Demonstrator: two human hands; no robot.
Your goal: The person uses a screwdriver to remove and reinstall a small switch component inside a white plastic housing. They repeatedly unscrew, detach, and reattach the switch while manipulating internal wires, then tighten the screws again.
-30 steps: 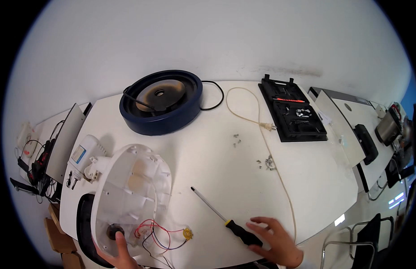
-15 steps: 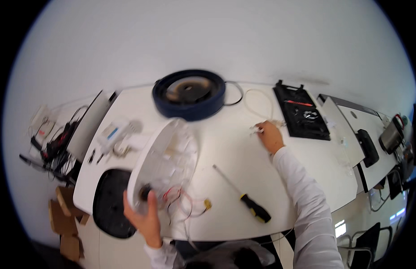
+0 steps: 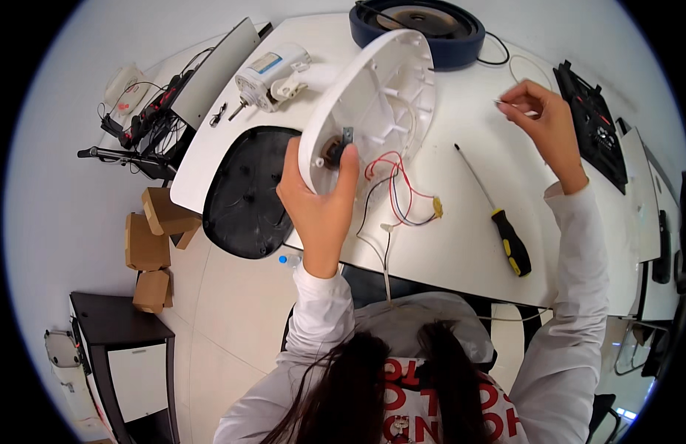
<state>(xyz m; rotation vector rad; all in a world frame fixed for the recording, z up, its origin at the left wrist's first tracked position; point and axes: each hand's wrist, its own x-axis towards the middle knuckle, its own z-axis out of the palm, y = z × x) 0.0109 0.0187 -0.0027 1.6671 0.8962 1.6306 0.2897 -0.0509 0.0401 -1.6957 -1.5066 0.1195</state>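
The half-open left hand [image 3: 318, 203] grips a white housing [image 3: 376, 100], long axis pointing up-right toward frame top; the right hand [image 3: 539, 122] pinches a tiny piece [image 3: 498, 102].

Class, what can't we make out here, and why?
Head view: small item in the right hand, too small, partly covered by that hand.
Head view: dark round part, partly behind the left hand.
Head view: navy round appliance, its back cut off by the top edge.

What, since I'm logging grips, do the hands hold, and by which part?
The left hand holds the white housing by its near rim. The right hand pinches something tiny; what, and by which part, cannot be told.
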